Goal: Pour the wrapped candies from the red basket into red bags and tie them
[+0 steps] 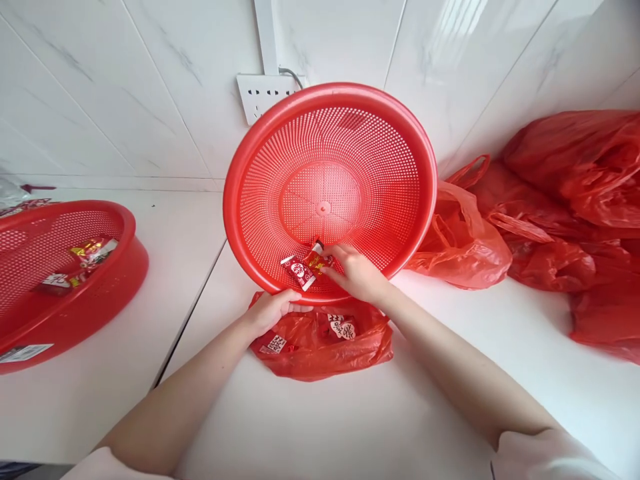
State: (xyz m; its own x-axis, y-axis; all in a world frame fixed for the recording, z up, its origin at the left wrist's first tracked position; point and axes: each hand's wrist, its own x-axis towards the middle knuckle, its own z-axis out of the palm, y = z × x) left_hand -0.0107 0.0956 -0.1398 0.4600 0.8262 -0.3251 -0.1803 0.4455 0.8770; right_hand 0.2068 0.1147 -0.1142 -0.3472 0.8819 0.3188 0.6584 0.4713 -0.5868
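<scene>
A red perforated basket is held tipped up on its edge, with its open side turned toward the camera. Its lower rim is gripped by the left hand, the fingers closed over the edge. The right hand is reached into the lowest part of the basket, and its fingertips are laid on a red and yellow candy packet; whether the packet is pinched cannot be told. A second red packet lies just beside it, against the basket's lower wall. Directly beneath the basket, a small red plastic bag with more packets in it is spread on the white counter. Well to the left of the basket, a second red basket is set flat, with a few packets inside. To the right of the basket crumpled red bags are heaped, and a wall socket is seen behind its upper rim
</scene>
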